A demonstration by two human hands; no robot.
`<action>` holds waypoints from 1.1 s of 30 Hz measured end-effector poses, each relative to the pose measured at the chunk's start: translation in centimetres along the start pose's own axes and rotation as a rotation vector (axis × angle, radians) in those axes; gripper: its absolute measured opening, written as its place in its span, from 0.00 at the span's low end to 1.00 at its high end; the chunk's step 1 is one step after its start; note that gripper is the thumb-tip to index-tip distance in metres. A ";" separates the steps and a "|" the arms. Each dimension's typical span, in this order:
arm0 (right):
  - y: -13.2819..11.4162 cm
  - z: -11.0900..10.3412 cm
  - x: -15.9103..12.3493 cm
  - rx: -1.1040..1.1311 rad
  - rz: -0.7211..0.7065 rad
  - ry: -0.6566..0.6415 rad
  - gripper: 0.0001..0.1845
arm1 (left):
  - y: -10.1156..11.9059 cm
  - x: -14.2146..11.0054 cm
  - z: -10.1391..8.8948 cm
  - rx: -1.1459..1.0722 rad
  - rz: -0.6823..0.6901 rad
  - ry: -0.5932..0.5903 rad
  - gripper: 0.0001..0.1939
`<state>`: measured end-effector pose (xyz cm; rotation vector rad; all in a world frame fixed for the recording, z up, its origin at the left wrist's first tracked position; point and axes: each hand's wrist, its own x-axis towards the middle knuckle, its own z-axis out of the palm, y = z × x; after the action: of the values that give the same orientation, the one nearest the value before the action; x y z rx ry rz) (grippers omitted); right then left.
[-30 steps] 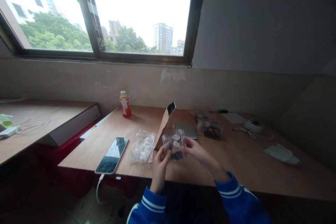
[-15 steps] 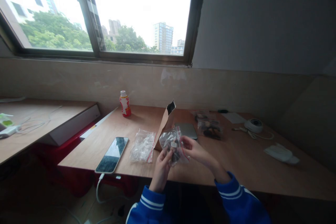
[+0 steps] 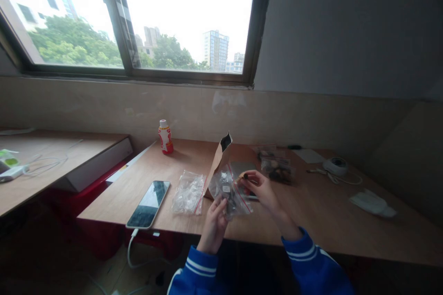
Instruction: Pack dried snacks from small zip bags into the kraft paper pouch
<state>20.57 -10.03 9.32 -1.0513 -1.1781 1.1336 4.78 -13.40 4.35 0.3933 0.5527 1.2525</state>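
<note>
On my feed, the left hand (image 3: 214,227) is closed around the lower part of a clear zip bag (image 3: 229,196) with red-lined edges, held up just above the plywood desk (image 3: 328,207). Dark contents show through the plastic. The right hand (image 3: 266,196) is beside it, its fingertips (image 3: 245,176) pinching a small dark piece (image 3: 245,176) near the bag's upper edge. The two hands are slightly apart. Just behind stands a kraft paper bag (image 3: 219,165), with a grey flat device (image 3: 240,169) beside it. To the left lie a second zip bag (image 3: 188,192) and a smartphone (image 3: 148,204); to the right, more zip bags (image 3: 276,169).
</note>
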 end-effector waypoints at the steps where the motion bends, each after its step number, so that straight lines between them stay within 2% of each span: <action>1: -0.2 -0.1 0.3 0.033 -0.046 0.034 0.19 | 0.1 0.0 0.0 -0.015 -0.005 0.010 0.16; 6: -2.6 0.6 3.7 0.145 -0.306 0.180 0.17 | 0.1 -0.1 0.0 -0.029 -0.026 0.023 0.15; 10: -4.6 2.2 8.1 0.095 -0.452 0.173 0.18 | 0.2 -0.2 -0.2 -0.010 -0.040 0.036 0.15; 15: -4.7 3.6 11.7 -0.117 -0.546 0.144 0.19 | 0.7 -0.2 -0.9 0.027 -0.014 0.014 0.18; 20: -4.4 3.7 11.6 -0.352 -0.543 0.063 0.21 | 1.0 -0.1 -1.5 0.022 0.000 -0.064 0.14; 25: -4.6 2.6 11.5 -0.483 -0.624 -0.115 0.15 | 0.6 0.2 -1.7 0.030 0.005 -0.093 0.14; 27: -4.5 2.2 11.6 -0.533 -0.645 -0.141 0.15 | 0.5 0.1 -1.6 0.031 -0.001 -0.095 0.14; 30: -4.4 1.9 11.2 -0.546 -0.643 -0.112 0.16 | 0.7 0.0 -1.3 0.012 -0.031 -0.102 0.14; 33: -4.2 1.8 10.0 -0.460 -0.629 0.059 0.17 | 1.0 -0.1 -1.1 -0.065 -0.061 -0.122 0.14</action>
<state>19.55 -0.67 14.97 -0.9337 -1.6147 0.3444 3.31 -13.22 4.07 0.3926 0.4161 1.1768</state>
